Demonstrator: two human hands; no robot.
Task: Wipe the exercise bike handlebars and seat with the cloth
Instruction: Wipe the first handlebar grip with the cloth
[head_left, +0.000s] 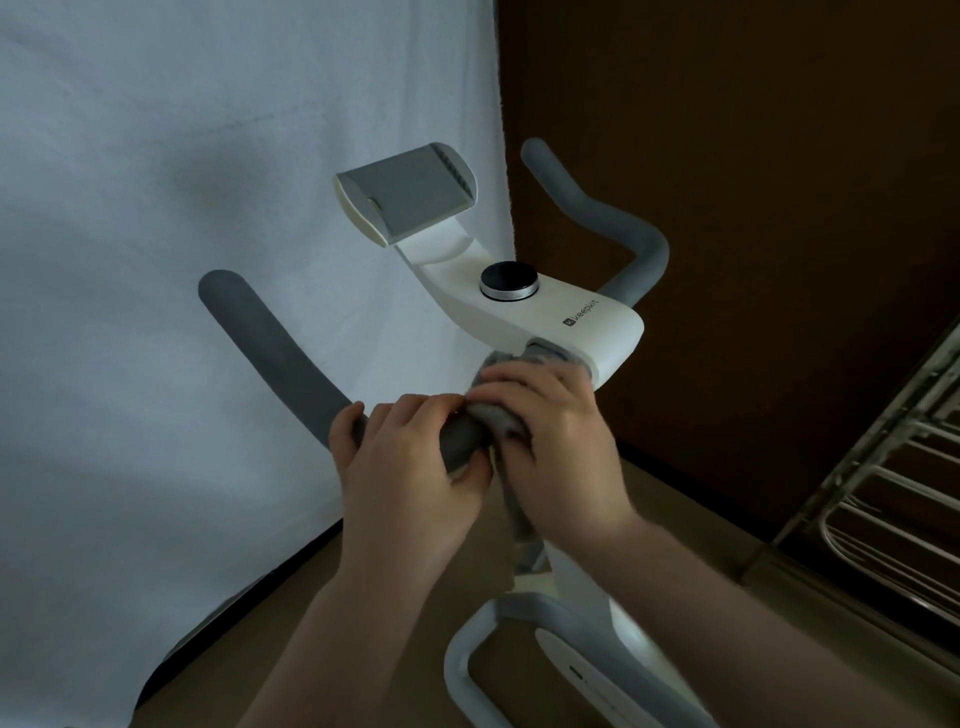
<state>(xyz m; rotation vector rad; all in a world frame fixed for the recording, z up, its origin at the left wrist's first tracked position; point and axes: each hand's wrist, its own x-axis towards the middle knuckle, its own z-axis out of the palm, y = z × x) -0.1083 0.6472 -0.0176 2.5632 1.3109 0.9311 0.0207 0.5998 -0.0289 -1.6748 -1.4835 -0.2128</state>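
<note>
Right hand (550, 441) grips cloth (501, 415) around left handlebar (280, 364) by the stem; left hand (410, 457) grips bar beside it. Bar's axis runs up-left (1 unwiped stretch, likely).

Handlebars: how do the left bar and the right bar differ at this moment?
The left handlebar is gripped by the left hand, and the right hand presses the cloth round its inner end; the right handlebar is untouched. The left handlebar stands against the white sheet, the right handlebar against a dark wall. Both have grey padding and curve upward.
</note>
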